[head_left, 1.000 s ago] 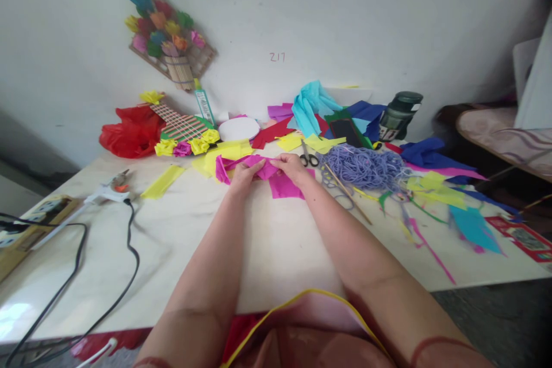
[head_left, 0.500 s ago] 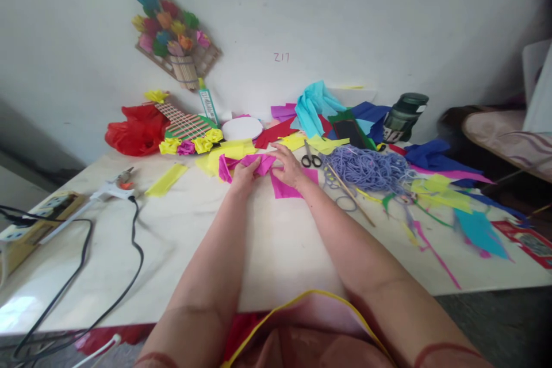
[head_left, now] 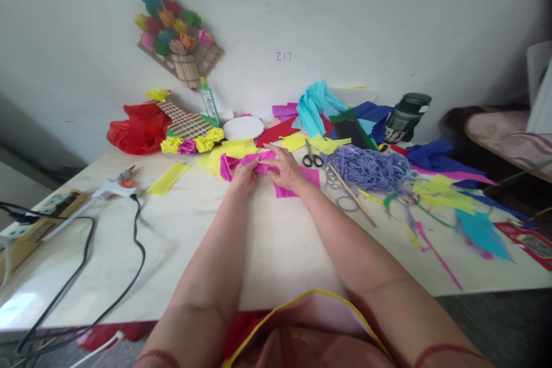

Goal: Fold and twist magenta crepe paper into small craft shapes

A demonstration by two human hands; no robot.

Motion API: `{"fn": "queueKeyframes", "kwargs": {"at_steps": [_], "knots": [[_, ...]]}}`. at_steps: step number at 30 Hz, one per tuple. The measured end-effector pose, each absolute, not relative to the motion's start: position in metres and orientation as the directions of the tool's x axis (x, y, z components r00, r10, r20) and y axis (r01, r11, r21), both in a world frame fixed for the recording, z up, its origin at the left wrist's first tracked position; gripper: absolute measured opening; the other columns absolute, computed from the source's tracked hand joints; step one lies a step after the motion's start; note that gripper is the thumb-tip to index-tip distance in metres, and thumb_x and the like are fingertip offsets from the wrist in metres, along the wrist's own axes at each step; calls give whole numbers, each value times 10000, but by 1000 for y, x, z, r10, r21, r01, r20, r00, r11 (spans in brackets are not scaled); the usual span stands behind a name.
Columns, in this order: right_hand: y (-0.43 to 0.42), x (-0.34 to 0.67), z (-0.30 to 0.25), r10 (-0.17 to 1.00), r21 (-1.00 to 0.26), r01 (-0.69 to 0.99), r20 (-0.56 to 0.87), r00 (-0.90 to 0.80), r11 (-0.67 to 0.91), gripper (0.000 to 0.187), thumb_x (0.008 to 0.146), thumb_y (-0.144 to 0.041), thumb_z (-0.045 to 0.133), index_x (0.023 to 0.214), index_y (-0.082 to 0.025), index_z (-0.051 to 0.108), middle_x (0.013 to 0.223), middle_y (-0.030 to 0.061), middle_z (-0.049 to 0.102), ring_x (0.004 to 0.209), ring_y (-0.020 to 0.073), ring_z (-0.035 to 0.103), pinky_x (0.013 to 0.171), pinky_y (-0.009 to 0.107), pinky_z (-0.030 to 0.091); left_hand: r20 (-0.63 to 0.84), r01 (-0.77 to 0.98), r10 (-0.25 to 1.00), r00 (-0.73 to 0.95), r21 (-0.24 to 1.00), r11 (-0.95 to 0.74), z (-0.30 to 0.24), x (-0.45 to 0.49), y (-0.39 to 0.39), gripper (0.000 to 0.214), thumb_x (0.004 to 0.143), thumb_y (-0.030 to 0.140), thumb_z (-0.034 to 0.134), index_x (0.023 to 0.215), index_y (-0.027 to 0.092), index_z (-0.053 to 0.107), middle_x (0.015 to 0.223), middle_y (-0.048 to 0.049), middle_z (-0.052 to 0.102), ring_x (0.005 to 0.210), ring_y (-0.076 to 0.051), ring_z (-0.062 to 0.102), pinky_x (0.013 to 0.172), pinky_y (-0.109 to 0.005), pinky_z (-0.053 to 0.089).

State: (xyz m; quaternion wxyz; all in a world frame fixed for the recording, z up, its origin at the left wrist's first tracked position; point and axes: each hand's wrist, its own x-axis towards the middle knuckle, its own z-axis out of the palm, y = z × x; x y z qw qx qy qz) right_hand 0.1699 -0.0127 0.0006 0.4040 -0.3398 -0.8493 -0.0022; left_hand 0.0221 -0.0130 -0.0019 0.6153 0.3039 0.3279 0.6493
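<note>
Bright pink crepe paper (head_left: 228, 166), crumpled and folded, is held between my two hands over the middle of the table. My left hand (head_left: 245, 173) is closed on its near side, with the bunched end sticking out to the left. On the right end of the same paper, my right hand (head_left: 284, 168) pinches with thumb and fingers. A flat pink sheet (head_left: 309, 178) lies on the table partly under my right hand and wrist. Yellow crepe paper (head_left: 233, 150) lies just behind the held piece. Black-handled scissors (head_left: 312, 159) rest to the right.
A tangle of purple cord (head_left: 368, 168) and a thin stick (head_left: 353, 195) lie at right, near a dark green jar (head_left: 407, 118). At left are a glue gun (head_left: 118, 185), its black cable and a power strip (head_left: 47, 207). A paper-flower craft (head_left: 187, 123) stands against the wall.
My right hand has moved slightly left and its fingers have closed on the right end of the pink paper. My left hand keeps its hold. The view has shifted slightly.
</note>
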Motion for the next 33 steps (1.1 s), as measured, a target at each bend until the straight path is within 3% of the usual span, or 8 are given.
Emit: {"fn": "queueKeyframes", "kwargs": {"at_steps": [4, 11, 15, 23, 33], "knots": [[-14, 169, 2, 572, -256, 590, 689, -445, 766, 385, 699, -88, 577, 1020, -258, 706, 1400, 42, 441, 1233, 279, 407, 1028, 494, 335, -16, -610, 999, -43, 792, -14, -2, 23, -13, 132, 616, 126, 756, 688, 160, 651, 685, -8, 672, 623, -121, 615, 599, -241, 494], [-14, 167, 5, 563, -227, 599, 684, -463, 768, 193, 755, -152, 602, 874, -238, 728, 1370, 38, 484, 1213, 263, 419, 1026, 460, 352, -13, -635, 1000, 5, 773, 13, -3, 23, -13, 148, 600, 87, 746, 678, 149, 636, 636, 8, 645, 580, -94, 590, 545, -204, 478], [-9, 163, 1, 600, -327, 579, 706, -375, 747, 108, 784, -237, 621, 770, -231, 727, 1320, 43, 534, 1185, 253, 442, 1020, 445, 362, -59, -651, 995, 75, 753, 94, -1, 23, -14, 91, 644, 79, 699, 695, 133, 645, 671, -18, 668, 592, -104, 607, 556, -208, 512], [-1, 154, -8, 691, -563, 466, 704, -162, 682, 116, 719, -223, 692, 605, -232, 671, 1211, 38, 614, 1127, 233, 511, 1018, 431, 374, -102, -653, 990, 98, 744, 141, 2, 23, -15, 57, 731, 71, 603, 724, 115, 639, 638, -30, 667, 627, -128, 649, 767, -297, 558], [-5, 153, -3, 738, -644, 434, 670, -78, 630, 133, 681, -197, 721, 585, -218, 632, 1197, 49, 610, 1172, 243, 483, 1035, 435, 352, -89, -628, 988, 128, 763, 151, -1, 22, -15, 113, 718, 35, 557, 756, 107, 635, 702, -55, 696, 703, -158, 679, 802, -339, 558]]}}
